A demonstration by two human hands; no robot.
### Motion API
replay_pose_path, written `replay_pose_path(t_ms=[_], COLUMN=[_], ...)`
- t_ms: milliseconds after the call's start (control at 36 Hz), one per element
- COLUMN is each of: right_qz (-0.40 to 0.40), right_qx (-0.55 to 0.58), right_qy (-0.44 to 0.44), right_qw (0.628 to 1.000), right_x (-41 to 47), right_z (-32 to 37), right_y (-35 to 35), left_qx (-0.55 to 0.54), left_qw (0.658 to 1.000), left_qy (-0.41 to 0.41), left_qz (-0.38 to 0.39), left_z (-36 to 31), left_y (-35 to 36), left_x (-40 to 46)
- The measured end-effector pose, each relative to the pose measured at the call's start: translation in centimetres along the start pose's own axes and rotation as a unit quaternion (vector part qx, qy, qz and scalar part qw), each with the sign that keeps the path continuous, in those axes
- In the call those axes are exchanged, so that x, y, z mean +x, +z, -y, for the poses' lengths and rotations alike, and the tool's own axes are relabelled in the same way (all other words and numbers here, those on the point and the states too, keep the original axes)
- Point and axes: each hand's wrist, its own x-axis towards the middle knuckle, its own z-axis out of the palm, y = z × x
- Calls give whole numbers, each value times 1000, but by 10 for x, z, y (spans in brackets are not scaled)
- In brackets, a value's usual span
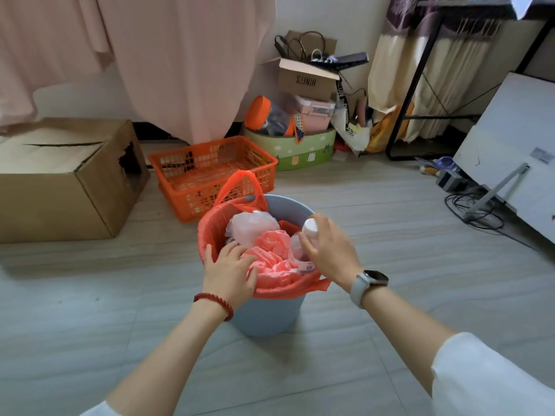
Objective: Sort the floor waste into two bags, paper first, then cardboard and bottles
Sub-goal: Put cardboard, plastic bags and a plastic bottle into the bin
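Holding: the right hand [329,249] has its fingers and thumb curled round a small clear bottle [303,244] with a white cap, just over the bin.
Right arm: it comes in from the lower right, bare from a white sleeve, with a grey watch [369,283] on the wrist.
Left hand: the left hand [229,270] lies flat on the near edge of the bin, fingers straight and spread, pressing on the bag; it grips nothing.
Left arm: it reaches up from the bottom, with a red bead bracelet [214,304] on the wrist.
Bin: a blue-grey bin [267,313] stands on the floor [90,325], between the two arms.
Bag: a red plastic bag [216,217] lines the bin, one handle sticking up at the back.
Inside: crumpled pink and clear plastic [264,238] fills the bag.
Nearby: an orange basket [210,172] sits just behind the bin, and a big cardboard box [60,181] is to the left.
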Motion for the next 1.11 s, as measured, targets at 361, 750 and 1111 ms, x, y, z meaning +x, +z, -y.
replay_pose_path(t_ms=[361,750,1111], right_qz=[-7,-96,-37], right_qx=[278,203,245], right_qy=[307,252,326], right_qw=[910,941,913], right_x=[-62,-21,-12], right_z=[2,-30,-46], right_y=[43,27,33], left_qx=[-46,59,-212], left_qw=[986,976,916], left_qy=[-162,97,-342], left_qz=[-9,-184,9], left_z=[30,2,12], left_y=[5,-1,1], left_x=[-16,-37,7])
